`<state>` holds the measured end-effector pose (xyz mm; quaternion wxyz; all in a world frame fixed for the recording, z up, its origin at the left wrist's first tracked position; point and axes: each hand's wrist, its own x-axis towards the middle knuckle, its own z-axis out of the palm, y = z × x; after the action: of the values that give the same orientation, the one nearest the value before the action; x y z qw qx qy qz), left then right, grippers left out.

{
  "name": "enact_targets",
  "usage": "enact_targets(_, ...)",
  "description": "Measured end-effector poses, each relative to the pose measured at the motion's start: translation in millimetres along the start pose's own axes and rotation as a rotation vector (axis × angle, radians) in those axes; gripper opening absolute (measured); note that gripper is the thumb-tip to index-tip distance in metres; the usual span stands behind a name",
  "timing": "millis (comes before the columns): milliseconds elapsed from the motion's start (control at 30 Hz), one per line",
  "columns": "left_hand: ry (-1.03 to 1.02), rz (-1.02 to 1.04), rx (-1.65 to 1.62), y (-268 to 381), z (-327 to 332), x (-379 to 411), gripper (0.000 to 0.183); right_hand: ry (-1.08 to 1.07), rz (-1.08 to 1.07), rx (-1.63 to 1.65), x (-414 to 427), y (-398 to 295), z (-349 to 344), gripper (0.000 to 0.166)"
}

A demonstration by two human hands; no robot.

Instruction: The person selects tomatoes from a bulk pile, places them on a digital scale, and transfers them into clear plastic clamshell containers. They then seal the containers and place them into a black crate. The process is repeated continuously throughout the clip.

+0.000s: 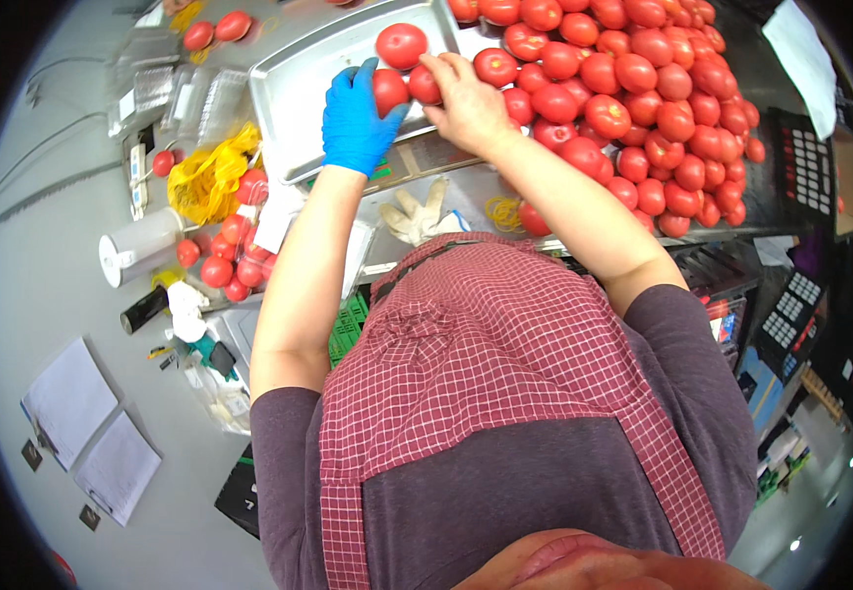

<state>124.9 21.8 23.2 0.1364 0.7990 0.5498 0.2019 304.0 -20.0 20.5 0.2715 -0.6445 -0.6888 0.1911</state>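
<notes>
A shallow metal tray (286,133) stands before me on a weighing scale (426,156). My left hand (362,122), in a blue disposable glove, curls round the left side of a tomato (389,92) in the tray. Beside it my bare right hand (468,103) has its fingers on a second tomato (425,85). These two tomatoes lie side by side, and a larger tomato (401,46) rests just beyond them. To the right of the tray spreads a big heap of tomatoes (635,74).
Nearer to me lie a cloth work glove (415,214) and yellow rubber bands (505,214). On the left are a yellow plastic bag (212,177), bagged tomatoes (235,254), a white cylindrical container (142,247) and stacked clear plastic packs (201,103). A keypad (810,169) stands at the right.
</notes>
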Motion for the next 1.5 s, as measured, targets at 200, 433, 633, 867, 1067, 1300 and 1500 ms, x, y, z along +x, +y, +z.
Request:
enact_targets(200,-0.198,-0.132,-0.023,3.4,4.6,19.3,0.074,-0.022,-0.184,0.24,-57.7,10.3,-20.5,0.057)
enact_targets(433,-0.042,-0.115,-0.38,13.0,-15.0,-13.0,0.07,0.214,0.027,0.12,-47.4,95.6,-76.0,0.033)
enact_targets(633,-0.503,0.144,-0.476,74.3,-14.1,-63.1,0.067,-0.045,0.225,-0.4,-1.6,132.6,-105.1,0.052)
enact_targets(867,-0.769,0.367,-0.34,63.1,77.6,-85.0,0.066,-0.349,0.305,-0.58,37.2,131.3,-102.7,0.062)
enact_targets(1067,-0.654,0.251,-0.409,59.4,68.8,-94.5,0.07,-0.225,0.349,0.789,14.0,114.2,-114.8,0.061)
enact_targets(1300,0.11,0.17,-0.548,84.1,5.1,-53.0,0.081,-0.578,0.493,1.161,-22.6,52.8,-71.3,0.046)
enact_targets(1500,0.061,-0.233,-0.8,20.6,12.7,-21.4,0.082,-0.619,0.463,0.981,-31.8,4.4,-44.7,0.052)
